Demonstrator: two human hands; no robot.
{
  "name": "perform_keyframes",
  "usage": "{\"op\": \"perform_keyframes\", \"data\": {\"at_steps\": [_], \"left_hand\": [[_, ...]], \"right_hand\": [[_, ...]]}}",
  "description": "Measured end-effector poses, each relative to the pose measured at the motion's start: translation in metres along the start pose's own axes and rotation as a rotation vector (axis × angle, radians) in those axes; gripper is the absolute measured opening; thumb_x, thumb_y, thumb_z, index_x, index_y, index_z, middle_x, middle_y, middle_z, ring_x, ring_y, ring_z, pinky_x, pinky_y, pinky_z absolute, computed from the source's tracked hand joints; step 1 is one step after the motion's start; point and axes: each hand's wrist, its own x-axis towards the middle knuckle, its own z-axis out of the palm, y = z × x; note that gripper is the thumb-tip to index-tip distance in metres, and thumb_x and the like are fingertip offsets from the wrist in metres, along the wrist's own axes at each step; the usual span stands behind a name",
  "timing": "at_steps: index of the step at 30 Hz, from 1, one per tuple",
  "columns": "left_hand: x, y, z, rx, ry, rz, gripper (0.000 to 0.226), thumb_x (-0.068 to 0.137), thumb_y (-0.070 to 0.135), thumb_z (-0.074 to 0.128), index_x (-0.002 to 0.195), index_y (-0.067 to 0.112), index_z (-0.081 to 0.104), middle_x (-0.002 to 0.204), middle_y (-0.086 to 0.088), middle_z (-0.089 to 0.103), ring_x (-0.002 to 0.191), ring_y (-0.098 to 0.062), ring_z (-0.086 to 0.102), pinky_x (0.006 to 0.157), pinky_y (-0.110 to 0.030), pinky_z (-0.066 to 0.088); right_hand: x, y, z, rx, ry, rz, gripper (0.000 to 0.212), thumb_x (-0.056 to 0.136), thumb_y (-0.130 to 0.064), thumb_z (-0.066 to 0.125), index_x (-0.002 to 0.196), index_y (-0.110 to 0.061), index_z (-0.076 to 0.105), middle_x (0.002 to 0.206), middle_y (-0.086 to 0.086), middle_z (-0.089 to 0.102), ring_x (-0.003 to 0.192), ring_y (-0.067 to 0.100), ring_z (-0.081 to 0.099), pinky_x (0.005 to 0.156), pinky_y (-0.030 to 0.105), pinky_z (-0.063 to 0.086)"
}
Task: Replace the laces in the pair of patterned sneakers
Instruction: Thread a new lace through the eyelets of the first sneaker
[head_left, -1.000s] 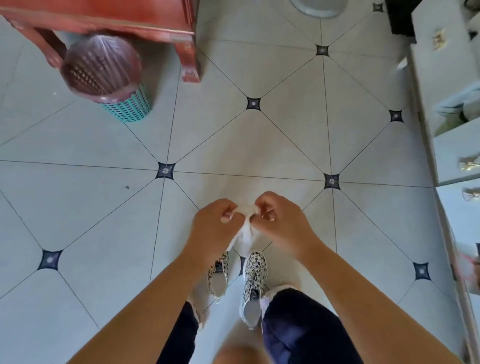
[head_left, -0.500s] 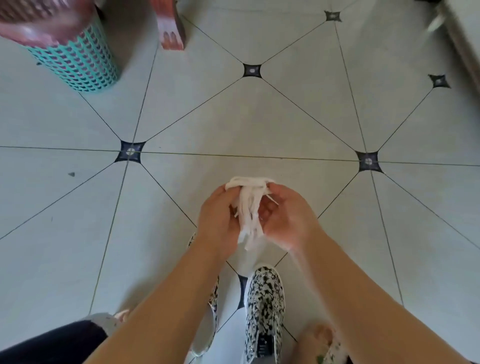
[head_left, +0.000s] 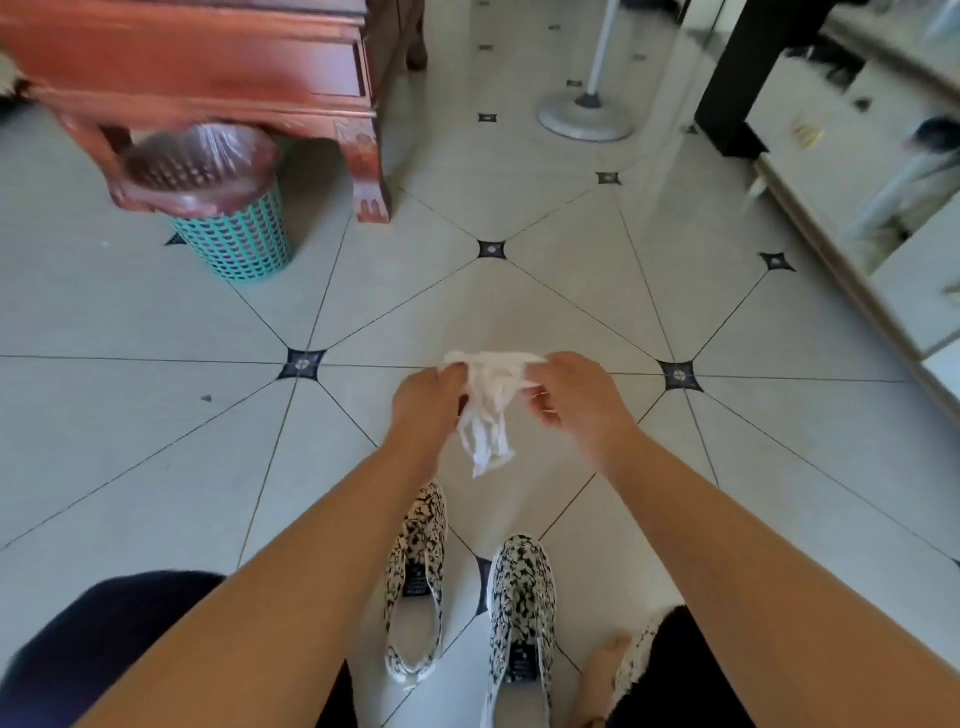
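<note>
Two black-and-white patterned sneakers stand side by side on the tiled floor between my knees, the left sneaker (head_left: 418, 582) and the right sneaker (head_left: 522, 618), both without laces. Above them I hold a bundle of white laces (head_left: 488, 410) in the air. My left hand (head_left: 426, 400) grips its left side and my right hand (head_left: 571, 395) pinches its upper right edge. The loose ends hang down between my hands.
A teal mesh waste bin (head_left: 234, 228) with a pink liner stands at the back left, under a red wooden table (head_left: 218, 78). A white fan base (head_left: 584, 117) sits at the back. Pale cabinets (head_left: 857, 208) run along the right. My bare foot (head_left: 597, 675) is beside the right sneaker.
The camera has tilted up, showing more of the room. My hands have drawn slightly apart, spreading the top of the lace bundle between them.
</note>
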Motion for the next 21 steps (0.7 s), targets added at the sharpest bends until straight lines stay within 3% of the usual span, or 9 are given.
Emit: {"op": "perform_keyframes", "data": {"at_steps": [2, 3, 5, 8, 11, 15, 18, 21], "left_hand": [[-0.015, 0.006, -0.007, -0.392, -0.058, -0.160, 0.013, 0.087, 0.015, 0.053, 0.083, 0.007, 0.062, 0.073, -0.008, 0.061, 0.066, -0.020, 0.056, 0.064, -0.029, 0.048], [-0.024, 0.008, -0.010, -0.563, -0.093, -0.216, 0.011, 0.088, 0.010, 0.052, 0.084, 0.008, 0.062, 0.071, -0.007, 0.061, 0.065, -0.019, 0.056, 0.060, -0.027, 0.049], [-0.040, 0.011, -0.017, -0.793, -0.168, -0.267, 0.012, 0.086, 0.003, 0.050, 0.083, 0.006, 0.061, 0.072, -0.009, 0.061, 0.064, -0.019, 0.056, 0.058, -0.027, 0.050], [-0.054, 0.011, -0.028, -0.900, -0.249, -0.240, 0.015, 0.087, 0.000, 0.046, 0.088, 0.003, 0.060, 0.083, -0.012, 0.062, 0.070, -0.022, 0.059, 0.059, -0.030, 0.054], [-0.066, 0.017, -0.040, -0.901, -0.228, -0.201, 0.018, 0.086, -0.006, 0.041, 0.090, 0.001, 0.057, 0.081, -0.014, 0.059, 0.067, -0.023, 0.059, 0.056, -0.029, 0.057], [-0.075, 0.031, -0.051, -0.845, -0.321, -0.102, 0.019, 0.089, -0.008, 0.040, 0.085, -0.001, 0.057, 0.088, -0.019, 0.061, 0.077, -0.029, 0.061, 0.070, -0.035, 0.057], [-0.075, 0.040, -0.061, -0.591, -0.364, 0.086, 0.021, 0.090, -0.010, 0.043, 0.082, 0.000, 0.060, 0.084, -0.017, 0.065, 0.073, -0.027, 0.067, 0.069, -0.029, 0.057], [-0.064, 0.043, -0.072, -0.245, -0.348, 0.149, 0.024, 0.086, -0.015, 0.046, 0.082, 0.003, 0.063, 0.084, -0.016, 0.067, 0.072, -0.023, 0.069, 0.077, -0.030, 0.054]], "right_hand": [[-0.018, -0.008, -0.006, 0.547, -0.033, 0.196, 0.016, 0.086, -0.010, 0.055, 0.070, -0.010, 0.060, 0.066, 0.007, 0.059, 0.059, 0.017, 0.052, 0.060, 0.025, 0.046], [-0.028, -0.011, -0.008, 0.698, -0.050, 0.262, 0.014, 0.087, -0.009, 0.054, 0.075, -0.008, 0.061, 0.071, 0.008, 0.060, 0.061, 0.016, 0.053, 0.060, 0.024, 0.047], [-0.046, -0.016, -0.009, 0.875, -0.081, 0.324, 0.008, 0.086, -0.007, 0.053, 0.080, -0.007, 0.059, 0.075, 0.008, 0.057, 0.063, 0.016, 0.053, 0.058, 0.023, 0.049], [-0.063, -0.023, -0.012, 0.968, -0.103, 0.292, 0.009, 0.088, -0.004, 0.050, 0.084, -0.007, 0.057, 0.073, 0.006, 0.054, 0.061, 0.014, 0.052, 0.051, 0.019, 0.048], [-0.077, -0.028, -0.020, 0.947, -0.098, 0.236, 0.012, 0.087, 0.001, 0.050, 0.089, -0.006, 0.060, 0.073, 0.006, 0.062, 0.060, 0.013, 0.057, 0.052, 0.019, 0.050], [-0.083, -0.031, -0.030, 0.920, -0.124, 0.145, 0.021, 0.088, 0.009, 0.043, 0.082, -0.002, 0.059, 0.068, 0.009, 0.065, 0.058, 0.016, 0.061, 0.053, 0.020, 0.054], [-0.079, -0.032, -0.042, 0.862, -0.208, 0.067, 0.026, 0.088, 0.012, 0.039, 0.087, -0.004, 0.060, 0.080, 0.010, 0.066, 0.070, 0.018, 0.064, 0.060, 0.025, 0.056], [-0.067, -0.031, -0.051, 0.757, -0.265, 0.016, 0.034, 0.089, 0.015, 0.033, 0.089, -0.008, 0.059, 0.071, 0.005, 0.066, 0.067, 0.016, 0.066, 0.067, 0.029, 0.056]]}}
